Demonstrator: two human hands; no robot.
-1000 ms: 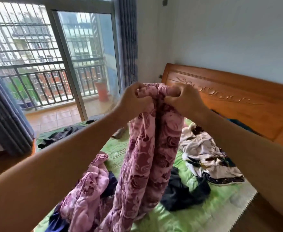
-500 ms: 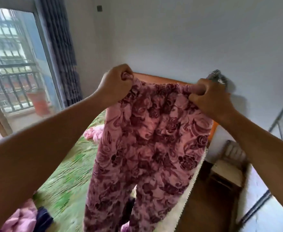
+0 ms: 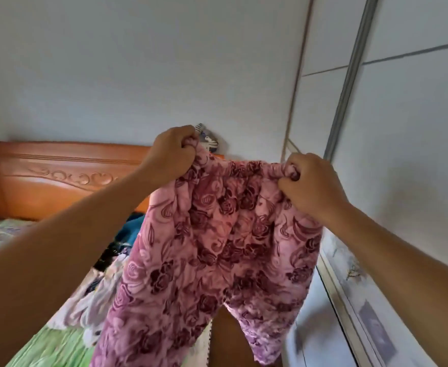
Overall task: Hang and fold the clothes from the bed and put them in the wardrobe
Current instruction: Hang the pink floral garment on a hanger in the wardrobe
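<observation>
1. Swung to the right since half a second ago: lost the window and curtain, brought the wooden headboard (image 3: 58, 176) to the left side and a sliding wardrobe door (image 3: 403, 128) across the right.
2. Compared with a second ago, no longer bunches the cloth into a narrow bundle between touching fists; now spreads it flat as pink floral trousers (image 3: 217, 247).
3. Holds the trousers up in the air by the waistband, legs hanging down and cut off by the bottom edge, between the bed (image 3: 45, 348) and the wardrobe door.
4. Grips the left end of the waistband with the left hand (image 3: 174, 154), fingers curled tight round a bunch of cloth.
5. Grips the right end with the right hand (image 3: 310, 181), fingers curled over a twist of waistband, slightly lower than the left.
6. Keeps both hands well apart, with the waistband stretched between them and gathered in small folds.
7. Leaves a heap of pale patterned clothes (image 3: 103, 287) on the green sheet behind the trousers, with a teal garment (image 3: 130, 231) nearer the headboard.
8. Half hides a small striped thing (image 3: 207, 136) on the wall just behind the left hand; cannot tell what.
</observation>
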